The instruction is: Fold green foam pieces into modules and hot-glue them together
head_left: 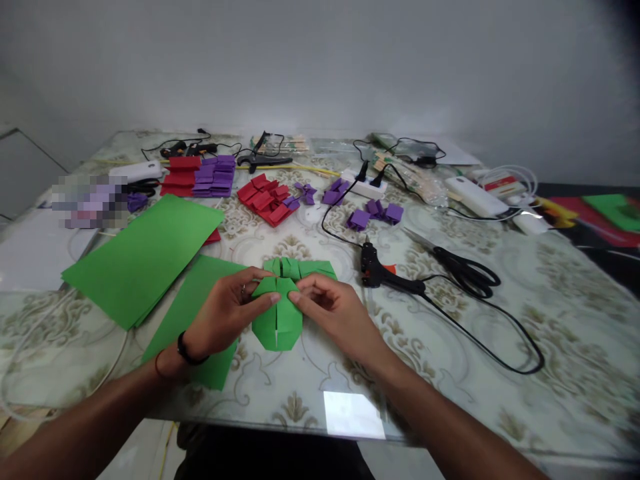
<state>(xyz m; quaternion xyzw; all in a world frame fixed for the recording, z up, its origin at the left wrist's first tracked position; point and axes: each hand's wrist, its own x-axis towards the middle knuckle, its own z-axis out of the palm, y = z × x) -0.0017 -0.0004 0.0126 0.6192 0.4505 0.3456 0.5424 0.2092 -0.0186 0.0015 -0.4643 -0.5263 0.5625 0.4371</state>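
Between my two hands is a folded green paper piece (277, 327) with cut-looking corners and a slit down its middle. My left hand (235, 303) pinches its upper left part, thumb lying on the front face. On the other side my right hand (335, 310) grips the upper right edge between thumb and fingers. Just behind it on the table lie more folded green paper pieces (317, 269). Green paper sheets (150, 257) are stacked to the left, and another green sheet (187, 307) lies partly under my left forearm.
A black glue gun (383, 273) with its cord and black-handled scissors (463, 270) lie to the right. Folded red papers (267, 200) and purple papers (215, 177) sit farther back. A white power strip (365, 183) holds black plugs. A wall stands behind the table.
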